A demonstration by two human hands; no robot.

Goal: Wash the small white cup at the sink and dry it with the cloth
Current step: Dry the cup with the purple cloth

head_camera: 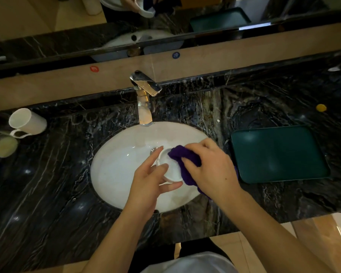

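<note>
Over the white oval sink (pixel 114 170) my left hand (pixel 152 184) holds the small white cup (pixel 170 170), fingers wrapped around its left side and underside. My right hand (pixel 211 170) grips a purple cloth (pixel 183 160) and presses it against the cup's rim and right side. The cloth drapes partly into the cup's mouth and hangs below my right palm. No water shows under the chrome faucet (pixel 145 99), which stands at the back of the basin.
A dark green tray (pixel 280 154) lies on the black marble counter (pixel 47 194) right of the sink. At far left stand a white mug (pixel 27 121) on its side and a round yellowish sponge (pixel 4 145). A mirror runs along the back wall.
</note>
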